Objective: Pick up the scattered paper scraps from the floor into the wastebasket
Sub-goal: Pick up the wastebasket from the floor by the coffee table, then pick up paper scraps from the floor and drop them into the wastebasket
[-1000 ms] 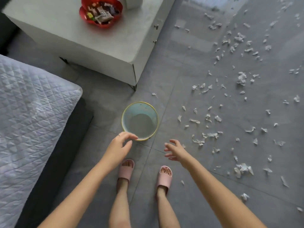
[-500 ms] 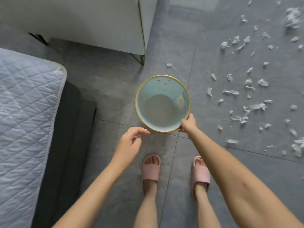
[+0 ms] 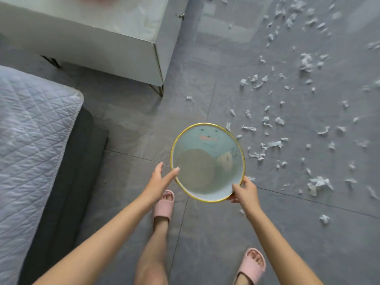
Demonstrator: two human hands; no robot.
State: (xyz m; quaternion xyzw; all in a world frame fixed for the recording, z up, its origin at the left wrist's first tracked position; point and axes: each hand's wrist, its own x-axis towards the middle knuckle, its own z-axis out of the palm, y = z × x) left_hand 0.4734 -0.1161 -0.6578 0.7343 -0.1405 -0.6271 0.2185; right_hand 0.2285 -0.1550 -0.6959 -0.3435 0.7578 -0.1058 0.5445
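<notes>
Grey tile floor (image 3: pixel 127 124). Quilted bed (image 3: pixel 30 130) at 9 o'clock, white bench (image 3: pixel 92 38) at 11. Paper scraps (image 3: pixel 273 144) scattered across the floor from 1 to 4 o'clock. Wastebasket (image 3: pixel 205 140) at centre, nearest scraps just beside it. Right hand (image 3: pixel 245 191) grips rim at basket's 5 o'clock; left hand (image 3: pixel 159 181) fingers (image 3: pixel 172 172) straight, spread wide, touching rim at 8.

This is a bedroom in a home. A bed with a white quilted cover (image 3: pixel 30 140) on a dark frame (image 3: pixel 78 171) fills the left side. A white bedside cabinet (image 3: pixel 102 44) on thin metal legs stands near it on grey floor tiles (image 3: pixel 133 124). The person wears pink house slippers (image 3: pixel 163 206), and there is a small cartoon-printed wastebasket (image 3: pixel 205 132).
</notes>
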